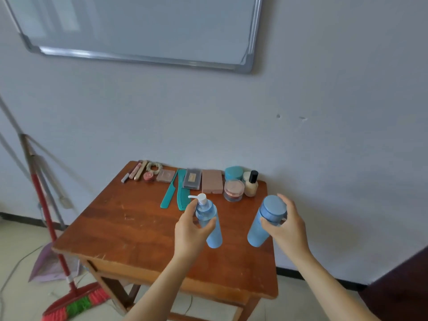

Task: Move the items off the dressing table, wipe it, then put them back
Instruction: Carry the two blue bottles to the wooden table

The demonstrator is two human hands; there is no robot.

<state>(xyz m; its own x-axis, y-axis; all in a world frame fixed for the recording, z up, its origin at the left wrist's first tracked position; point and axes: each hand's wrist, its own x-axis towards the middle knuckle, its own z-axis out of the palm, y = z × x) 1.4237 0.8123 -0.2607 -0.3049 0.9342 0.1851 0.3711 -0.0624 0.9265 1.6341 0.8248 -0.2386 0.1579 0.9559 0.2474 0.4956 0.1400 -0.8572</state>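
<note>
The left hand is curled round a blue pump bottle just below its white pump, over the middle of the wooden surface. The right hand grips a blue capped bottle near its lid, over the surface's right side. Both bottles lean, and the pictures do not show whether their bases touch the wood. The two hands are apart, with bare wood between them.

The other things are lined along the surface's back edge, against the wall. From its back left corner come a few slim sticks, a hair tie, a small red pot and a flat pink compact. Two teal combs reach from that row towards the surface's middle. Next come a dark flat case and a pink box. At the back right corner stand a clear jar, a teal jar and a small black-capped bottle, close together.

The surface's left half and front edge are bare wood. Off its left side a red broom and a dustpan stand on the floor near the wall. Beyond its right front corner is a dark piece of furniture, with a strip of floor between it and the surface. A whiteboard hangs on the wall high above the surface.
</note>
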